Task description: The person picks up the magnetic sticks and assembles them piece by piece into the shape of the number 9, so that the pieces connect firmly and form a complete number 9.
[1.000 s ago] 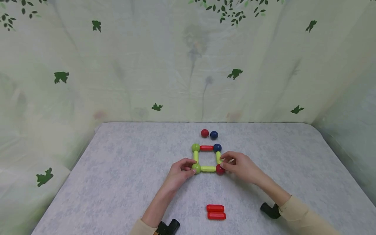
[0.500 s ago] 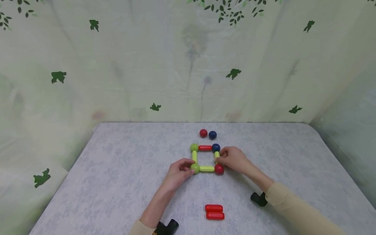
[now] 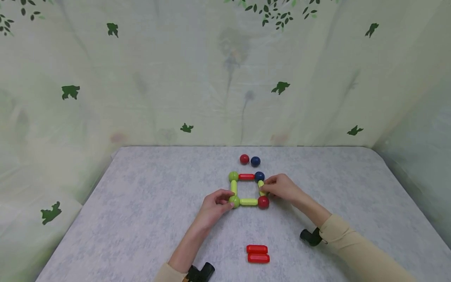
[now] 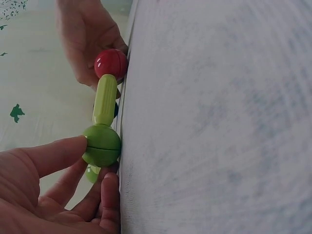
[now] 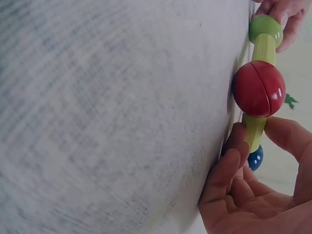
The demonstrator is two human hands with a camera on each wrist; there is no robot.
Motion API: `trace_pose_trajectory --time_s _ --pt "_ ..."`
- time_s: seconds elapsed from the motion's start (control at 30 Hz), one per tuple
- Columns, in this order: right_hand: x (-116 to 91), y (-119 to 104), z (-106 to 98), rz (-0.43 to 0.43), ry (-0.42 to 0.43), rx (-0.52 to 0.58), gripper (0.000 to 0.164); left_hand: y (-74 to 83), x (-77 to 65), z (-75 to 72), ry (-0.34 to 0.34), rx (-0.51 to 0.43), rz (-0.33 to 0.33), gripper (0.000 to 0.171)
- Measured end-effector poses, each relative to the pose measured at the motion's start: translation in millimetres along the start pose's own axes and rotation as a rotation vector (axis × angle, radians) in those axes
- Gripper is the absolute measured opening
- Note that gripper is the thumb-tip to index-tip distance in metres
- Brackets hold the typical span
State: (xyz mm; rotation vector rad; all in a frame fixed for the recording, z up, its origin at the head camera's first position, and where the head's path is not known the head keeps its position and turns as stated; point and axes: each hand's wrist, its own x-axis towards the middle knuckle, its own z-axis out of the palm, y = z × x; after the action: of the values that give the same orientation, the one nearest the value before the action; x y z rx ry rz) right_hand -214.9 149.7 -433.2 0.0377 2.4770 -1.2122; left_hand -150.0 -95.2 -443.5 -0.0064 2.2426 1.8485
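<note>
Tabletop point(image 3: 151, 203): pale grey, mottled, its far corners rounded. Toward the far edge, a loose red ball point(image 3: 244, 159) just beside a loose blue ball point(image 3: 255, 161). Nearer, arranged four-sided: two green balls point(image 3: 233, 176) (left), another blue ball point(image 3: 259, 176) (far right), another red ball point(image 3: 263, 202) (near right), with one red rod point(image 3: 246, 177) and three yellow-green rods point(image 3: 249, 202) between. Nearest, two further red rods point(image 3: 258, 258), side by side.

No text, labels or numbers can be read.
</note>
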Motion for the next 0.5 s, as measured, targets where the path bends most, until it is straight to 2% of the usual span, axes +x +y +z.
trace_pose_trajectory --time_s 0.2,0.4,0.5 --pt "-1.9 0.3 1.0 -0.013 0.0 -0.003 0.025 0.1 -0.8 0.4 0.006 0.006 -0.003 0.029" --pt "-7.9 4.9 2.0 -0.028 0.01 0.036 0.042 -1.6 0.7 0.8 0.003 0.014 -0.008 0.029" --pt "-13.0 8.4 1.7 -0.043 0.001 0.066 0.044 -1.3 1.3 1.2 0.005 0.015 -0.008 0.028"
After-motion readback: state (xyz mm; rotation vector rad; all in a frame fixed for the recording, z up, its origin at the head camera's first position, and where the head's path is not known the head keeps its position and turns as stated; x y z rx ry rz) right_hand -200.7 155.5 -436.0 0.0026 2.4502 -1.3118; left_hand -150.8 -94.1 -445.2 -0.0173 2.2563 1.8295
